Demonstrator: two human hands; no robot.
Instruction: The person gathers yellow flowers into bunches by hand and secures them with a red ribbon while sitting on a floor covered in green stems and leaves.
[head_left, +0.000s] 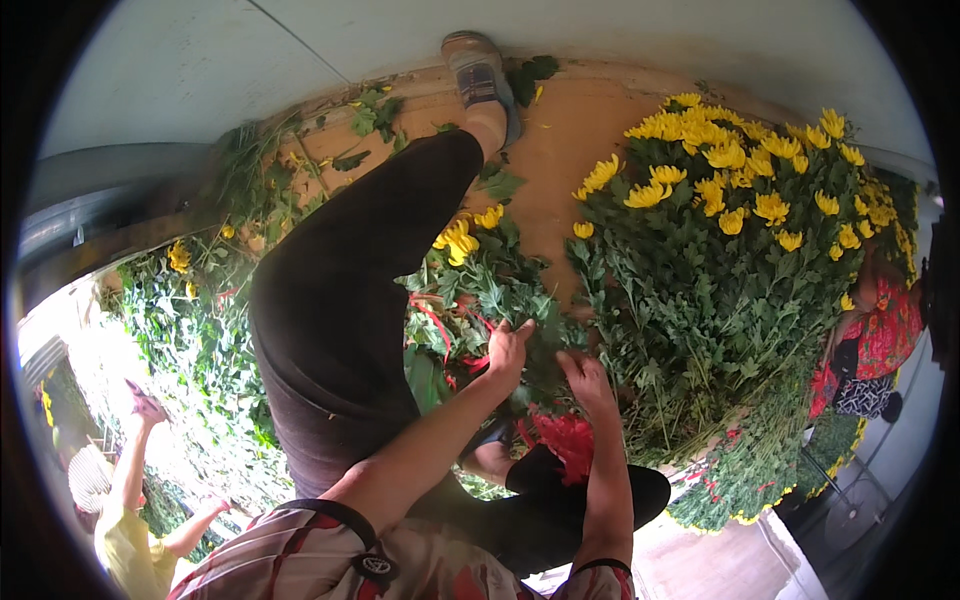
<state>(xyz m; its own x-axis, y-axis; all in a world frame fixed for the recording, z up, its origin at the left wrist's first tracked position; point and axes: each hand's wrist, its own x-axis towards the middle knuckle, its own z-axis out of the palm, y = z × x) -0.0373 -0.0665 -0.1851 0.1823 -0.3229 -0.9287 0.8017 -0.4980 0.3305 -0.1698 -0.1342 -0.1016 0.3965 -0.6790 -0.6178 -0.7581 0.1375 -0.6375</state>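
My left hand (508, 351) is among the green leaves of a small heap of yellow chrysanthemums (487, 281) between my legs. Its fingers are partly bent, and foliage hides what they may grip. Just right of it, my right hand (587, 381) is curled beside blurred leaves; whether a stem is in it cannot be made out. Yellow blooms (459, 241) show at the far end of this heap. Red ribbon strips (433, 322) lie on the leaves left of my hands. A bundle of red strips (566, 442) rests by my lower leg, below the right hand.
A large pile of yellow chrysanthemums (697, 300) lies to the right, stems towards me. Loose leaves (375, 116) litter the brown floor (555, 150) near my shoe (478, 79). A person in yellow (131, 547) is at lower left, another in red (889, 322) at far right.
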